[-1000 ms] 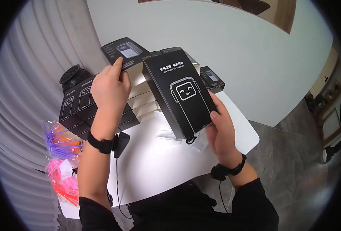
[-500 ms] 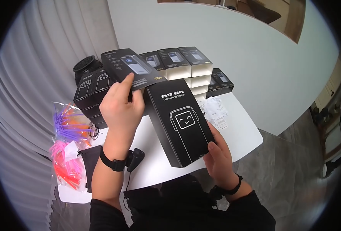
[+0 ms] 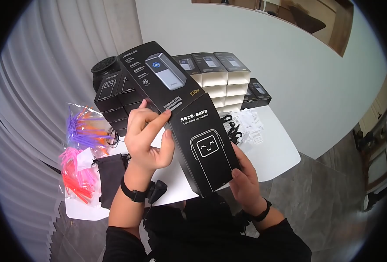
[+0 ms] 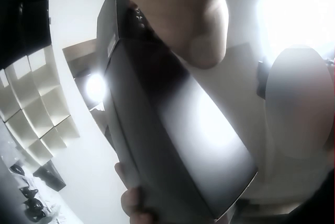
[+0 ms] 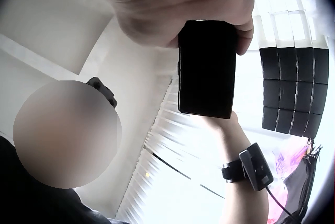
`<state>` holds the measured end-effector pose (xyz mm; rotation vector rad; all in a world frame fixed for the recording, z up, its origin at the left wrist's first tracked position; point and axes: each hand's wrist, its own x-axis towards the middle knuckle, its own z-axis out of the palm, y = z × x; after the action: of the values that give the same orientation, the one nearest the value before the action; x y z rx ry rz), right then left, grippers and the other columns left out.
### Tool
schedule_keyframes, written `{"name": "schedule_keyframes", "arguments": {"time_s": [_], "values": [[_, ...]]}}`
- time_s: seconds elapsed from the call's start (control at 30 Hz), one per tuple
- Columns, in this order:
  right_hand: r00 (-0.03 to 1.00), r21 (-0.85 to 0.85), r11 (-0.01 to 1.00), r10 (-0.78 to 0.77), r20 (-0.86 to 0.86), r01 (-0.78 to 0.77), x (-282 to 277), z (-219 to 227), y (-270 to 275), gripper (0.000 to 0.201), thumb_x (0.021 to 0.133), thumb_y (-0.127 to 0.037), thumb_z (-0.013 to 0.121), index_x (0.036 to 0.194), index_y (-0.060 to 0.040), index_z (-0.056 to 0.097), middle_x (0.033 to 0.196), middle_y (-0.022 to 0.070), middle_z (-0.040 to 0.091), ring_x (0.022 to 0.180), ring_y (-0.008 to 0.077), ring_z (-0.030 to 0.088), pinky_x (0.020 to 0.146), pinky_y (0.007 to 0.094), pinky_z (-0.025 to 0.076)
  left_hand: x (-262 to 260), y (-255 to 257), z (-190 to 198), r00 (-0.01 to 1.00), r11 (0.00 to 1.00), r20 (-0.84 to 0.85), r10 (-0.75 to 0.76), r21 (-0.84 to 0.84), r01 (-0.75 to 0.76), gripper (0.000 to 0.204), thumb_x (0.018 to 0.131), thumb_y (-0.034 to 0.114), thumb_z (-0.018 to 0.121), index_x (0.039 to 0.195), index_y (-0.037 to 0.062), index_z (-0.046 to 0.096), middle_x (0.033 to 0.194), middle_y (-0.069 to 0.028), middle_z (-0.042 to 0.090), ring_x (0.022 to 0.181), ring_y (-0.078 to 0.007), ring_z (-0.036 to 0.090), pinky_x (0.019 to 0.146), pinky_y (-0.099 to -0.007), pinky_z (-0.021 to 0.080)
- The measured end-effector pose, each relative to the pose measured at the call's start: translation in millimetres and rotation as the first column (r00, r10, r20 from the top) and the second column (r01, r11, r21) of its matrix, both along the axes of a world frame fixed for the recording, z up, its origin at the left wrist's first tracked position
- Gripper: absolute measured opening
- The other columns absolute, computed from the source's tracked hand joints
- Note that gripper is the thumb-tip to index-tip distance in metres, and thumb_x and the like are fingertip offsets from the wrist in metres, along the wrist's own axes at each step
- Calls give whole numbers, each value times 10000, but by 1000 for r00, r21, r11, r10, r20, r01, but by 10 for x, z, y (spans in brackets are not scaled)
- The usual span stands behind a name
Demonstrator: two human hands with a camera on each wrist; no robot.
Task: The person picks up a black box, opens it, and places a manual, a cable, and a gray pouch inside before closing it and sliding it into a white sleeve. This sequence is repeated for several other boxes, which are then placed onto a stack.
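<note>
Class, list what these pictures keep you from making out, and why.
Head view: fine print on the held box, too small.
Head view: some fingers of the right hand, behind the box.
Head view: writing on white papers, too small.
Left wrist view: part of the left hand, cut off by the top edge.
Right wrist view: any box printing, too dark.

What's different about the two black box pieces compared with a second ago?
The printed sleeve has swung from an angle into line with the smiley box, and both have moved toward the person. The left hand is still on the sleeve; the right hand still grips the smiley box.
</note>
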<state>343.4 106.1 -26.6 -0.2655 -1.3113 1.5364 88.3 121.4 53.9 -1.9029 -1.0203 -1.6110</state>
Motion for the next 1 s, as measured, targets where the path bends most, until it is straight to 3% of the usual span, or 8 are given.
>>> {"name": "schedule_keyframes", "arguments": {"time_s": [0.17, 0.3, 0.33, 0.43, 0.47, 0.57, 0.77, 1.0], "values": [[998, 74, 997, 15, 58, -19, -73, -228, 39, 620, 996, -84, 498, 1534, 98, 248, 1568, 203, 365, 1454, 255, 357, 1197, 379, 253, 5, 10, -265, 965, 996, 264, 0, 86, -24, 41, 809, -9, 716, 851, -8, 717, 813, -98, 599, 809, -228, 602, 983, -498, 521], [996, 137, 991, -6, 87, -6, -133, -274, 29, 622, 977, -68, 505, 1527, 99, 266, 1577, 218, 345, 1467, 274, 338, 1199, 387, 248, -10, 22, -464, 813, 988, 564, -148, 121, 95, 201, 861, -60, 711, 1050, -34, 648, 1250, -157, 545, 1078, -240, 603, 1010, -422, 512], [994, 163, 987, -12, 108, -6, -130, -255, 46, 621, 971, -64, 509, 1525, 95, 277, 1578, 227, 340, 1470, 287, 334, 1201, 393, 244, -69, 8, -430, 819, 983, 545, -180, 79, 163, 514, 815, -47, 754, 1287, -29, 551, 1414, -163, 426, 1273, -267, 511, 1080, -420, 446], [986, 305, 952, -42, 164, -10, -158, -279, 95, 619, 945, -50, 520, 1515, 83, 316, 1578, 254, 326, 1475, 329, 327, 1203, 411, 237, -6, -91, -304, 461, 893, 825, -327, 111, 436, 810, 788, -53, 759, 1485, -13, 349, 1465, -168, 403, 1334, -279, 467, 1130, -421, 375], [982, 362, 932, -53, 180, -16, -177, -305, 113, 619, 935, -44, 524, 1511, 78, 330, 1577, 264, 322, 1475, 343, 326, 1203, 417, 236, -68, -145, -305, 354, 852, 897, -265, 45, 521, 974, 770, -54, 748, 1563, 7, 186, 1495, -161, 388, 1371, -286, 436, 1151, -425, 336], [984, 373, 927, -43, 171, -25, -204, -354, 142, 617, 907, -32, 529, 1496, 67, 374, 1566, 285, 327, 1467, 376, 335, 1198, 429, 244, -100, -217, -275, 298, 808, 923, -244, 23, 589, 932, 771, -52, 728, 1554, 8, 225, 1477, -157, 406, 1359, -282, 447, 1137, -401, 359], [975, 377, 926, -64, 211, -21, -193, -336, 193, 564, 928, -74, 502, 1468, 67, 418, 1533, 291, 377, 1433, 377, 388, 1181, 433, 281, -118, -312, -273, 317, 790, 934, -162, -69, 610, 926, 755, 12, 758, 1535, 9, 259, 1411, -144, 470, 1322, -269, 479, 1119, -383, 381], [942, 173, 927, -334, -22, 333, -439, -569, 128, 446, 1026, -199, 402, 1363, 89, 449, 1457, 243, 471, 1341, 305, 472, 1138, 404, 344, 160, -372, -484, 380, 810, 919, -102, -145, 569, 902, 774, 99, 795, 1514, 23, 285, 1389, -122, 482, 1306, -239, 474, 1115, -368, 364]]}}
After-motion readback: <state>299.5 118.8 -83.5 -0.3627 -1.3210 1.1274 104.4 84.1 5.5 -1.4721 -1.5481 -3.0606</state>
